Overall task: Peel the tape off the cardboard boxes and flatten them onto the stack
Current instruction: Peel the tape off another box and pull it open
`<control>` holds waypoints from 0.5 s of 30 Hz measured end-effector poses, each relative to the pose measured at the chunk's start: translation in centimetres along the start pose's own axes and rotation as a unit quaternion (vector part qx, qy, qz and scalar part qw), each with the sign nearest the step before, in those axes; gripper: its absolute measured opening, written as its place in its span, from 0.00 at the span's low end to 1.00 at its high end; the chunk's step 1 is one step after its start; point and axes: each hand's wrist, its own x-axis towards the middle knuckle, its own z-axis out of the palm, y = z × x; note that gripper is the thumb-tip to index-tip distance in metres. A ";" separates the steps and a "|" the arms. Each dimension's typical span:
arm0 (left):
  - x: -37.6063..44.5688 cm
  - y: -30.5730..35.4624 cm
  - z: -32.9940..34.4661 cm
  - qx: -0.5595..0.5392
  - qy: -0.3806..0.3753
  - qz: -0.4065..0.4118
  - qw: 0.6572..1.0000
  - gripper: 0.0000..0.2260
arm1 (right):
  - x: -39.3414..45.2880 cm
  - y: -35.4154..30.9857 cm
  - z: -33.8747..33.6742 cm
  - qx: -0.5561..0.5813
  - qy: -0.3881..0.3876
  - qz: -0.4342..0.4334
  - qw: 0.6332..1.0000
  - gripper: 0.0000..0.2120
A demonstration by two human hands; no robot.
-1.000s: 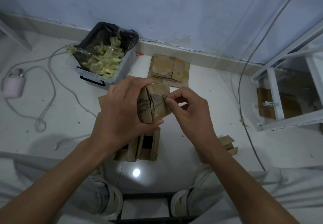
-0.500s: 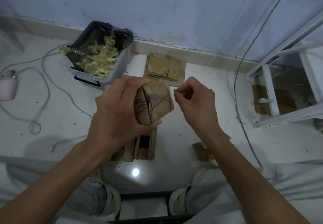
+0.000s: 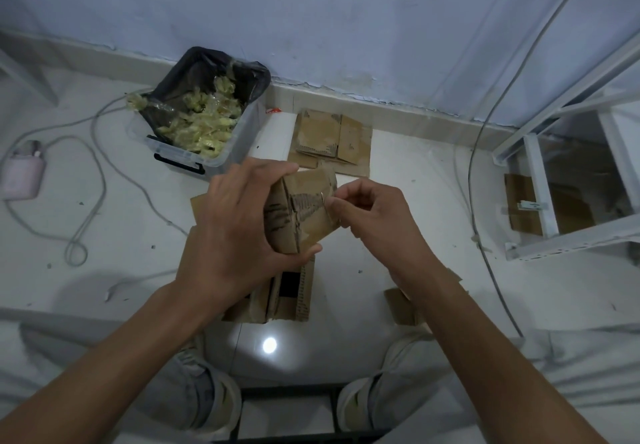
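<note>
Two bare hands work a small cardboard box held in the air above a white tiled floor, a little way out from the wall. The left hand grips the box from its left side, fingers curled over the top edge and thumb under the bottom corner. The right hand is at the box's right edge, thumb and forefinger pinched together on a thin strip of tape there; how much of the strip is free cannot be told. A stack of flattened cardboard lies on the floor just beyond the box, against the skirting at the foot of the wall. Left of the stack stands a clear bin lined with a black bag and filled with crumpled yellowish tape. More cardboard pieces lie on the floor beneath the hands, and another piece shows under the right forearm. A grey cable loops across the floor's left side to a pink device at the left edge. A white metal frame stands at the right.
</note>
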 end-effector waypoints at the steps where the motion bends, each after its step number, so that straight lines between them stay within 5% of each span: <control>1: 0.0 0.1 0.0 -0.006 -0.001 -0.002 1.000 0.41 | 0.0 -0.1 -0.2 0.019 -0.002 0.009 1.000 0.04; 7: 0.3 1.1 0.1 -0.001 0.019 0.005 1.000 0.41 | 0.7 -0.3 -0.2 -0.250 0.124 -0.124 0.952 0.07; 12: 0.0 1.1 -0.1 -0.034 0.013 -0.046 0.998 0.42 | 1.7 0.1 -0.4 -0.245 0.139 -0.197 0.939 0.07; 15: -0.4 1.1 -0.2 -0.090 -0.062 -0.071 0.991 0.35 | 1.4 0.0 -0.5 -0.217 0.094 -0.199 0.951 0.06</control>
